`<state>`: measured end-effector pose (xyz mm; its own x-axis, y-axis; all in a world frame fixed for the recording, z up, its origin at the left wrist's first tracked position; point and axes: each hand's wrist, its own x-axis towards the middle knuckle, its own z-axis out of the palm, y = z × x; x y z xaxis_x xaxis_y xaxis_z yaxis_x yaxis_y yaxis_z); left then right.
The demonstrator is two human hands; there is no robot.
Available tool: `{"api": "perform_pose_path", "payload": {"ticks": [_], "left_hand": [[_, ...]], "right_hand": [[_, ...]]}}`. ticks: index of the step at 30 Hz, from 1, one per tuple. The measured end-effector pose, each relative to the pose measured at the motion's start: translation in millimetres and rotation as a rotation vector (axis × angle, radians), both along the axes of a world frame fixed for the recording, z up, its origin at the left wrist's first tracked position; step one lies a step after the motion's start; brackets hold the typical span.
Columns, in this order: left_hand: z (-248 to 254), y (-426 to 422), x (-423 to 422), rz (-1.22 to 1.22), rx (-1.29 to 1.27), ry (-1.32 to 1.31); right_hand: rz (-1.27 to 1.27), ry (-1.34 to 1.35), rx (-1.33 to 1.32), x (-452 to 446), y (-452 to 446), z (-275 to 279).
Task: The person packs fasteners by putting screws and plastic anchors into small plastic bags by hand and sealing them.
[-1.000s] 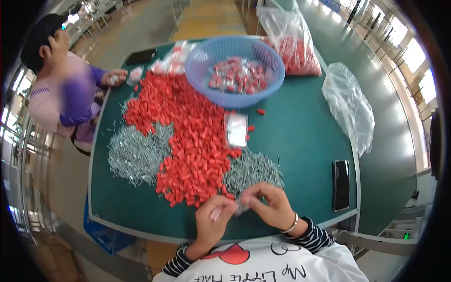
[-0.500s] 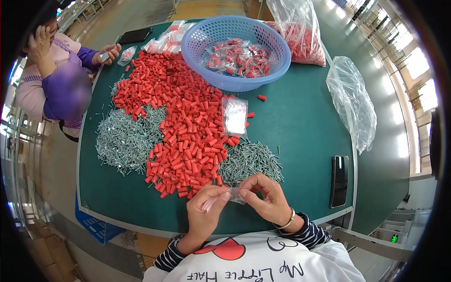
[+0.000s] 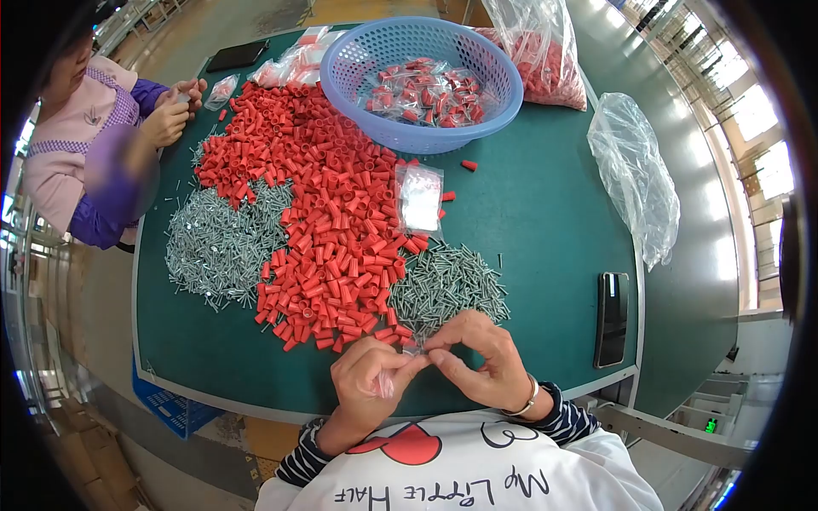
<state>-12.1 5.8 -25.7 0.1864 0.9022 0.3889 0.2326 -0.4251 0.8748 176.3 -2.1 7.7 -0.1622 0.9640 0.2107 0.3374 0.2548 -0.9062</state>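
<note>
At the table's near edge, my left hand [image 3: 362, 381] is closed around a small clear plastic bag with a pinkish tint [image 3: 386, 384]. My right hand [image 3: 487, 364] pinches close against the left fingertips, at a small clear bag edge [image 3: 412, 348]; the fingers partly hide it. Just beyond the hands lies a pile of grey screws [image 3: 452, 289]. To its left spreads a large heap of red wire connectors [image 3: 332, 247], cone-shaped and hollow. A stack of flat clear bags [image 3: 421, 200] rests at the right border of that heap.
A blue perforated basket [image 3: 409, 140] at the back holds several filled small bags [image 3: 434, 94]. Another screw pile [image 3: 223, 243] lies left. A large bag of red connectors [image 3: 554, 72], an empty plastic bag [image 3: 635, 179] and a phone [image 3: 612, 319] are at the right. A co-worker [image 3: 94, 153] sits left.
My left hand has turned, its fingers curling more around the plastic, and both hands stay together. The co-worker's raised hand has come down from the head to meet the other hand.
</note>
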Motion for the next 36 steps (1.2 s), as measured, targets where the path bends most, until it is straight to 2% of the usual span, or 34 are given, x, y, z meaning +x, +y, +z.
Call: {"api": "perform_pose_path", "payload": {"ticks": [5,7,10,13,17,20,22,28,32,36], "left_hand": [[-4,2,-4,-0.030,0.168,0.138],[-5,1,-5,-0.033,0.249,0.269],[-13,-1,-4,-0.021,0.313,0.266],[-5,-1,1,-0.060,0.207,0.296],[7,-3,6,-0.097,-0.136,0.017],[7,-3,4,-0.079,-0.060,0.084],[7,-5,3,-0.075,-0.117,0.088],[3,-5,3,-0.044,-0.120,0.104],[9,-6,4,-0.033,-0.135,0.066],[4,-6,5,0.001,-0.047,0.113]], "right_hand": [[0.012,-0.123,0.078,-5,0,4],[0.025,-0.117,0.066,-3,2,2],[0.052,-0.103,0.039,0,4,-4],[0.044,-0.230,0.118,1,3,3],[0.044,-0.338,0.231,5,0,-2],[0.047,-0.375,0.282,2,-2,-1],[0.046,-0.408,0.306,-1,-4,5],[0.035,-0.300,0.333,-8,-11,7],[-0.006,-0.307,0.324,-8,-12,5],[-0.012,-0.325,0.331,-8,-12,-7]]}}
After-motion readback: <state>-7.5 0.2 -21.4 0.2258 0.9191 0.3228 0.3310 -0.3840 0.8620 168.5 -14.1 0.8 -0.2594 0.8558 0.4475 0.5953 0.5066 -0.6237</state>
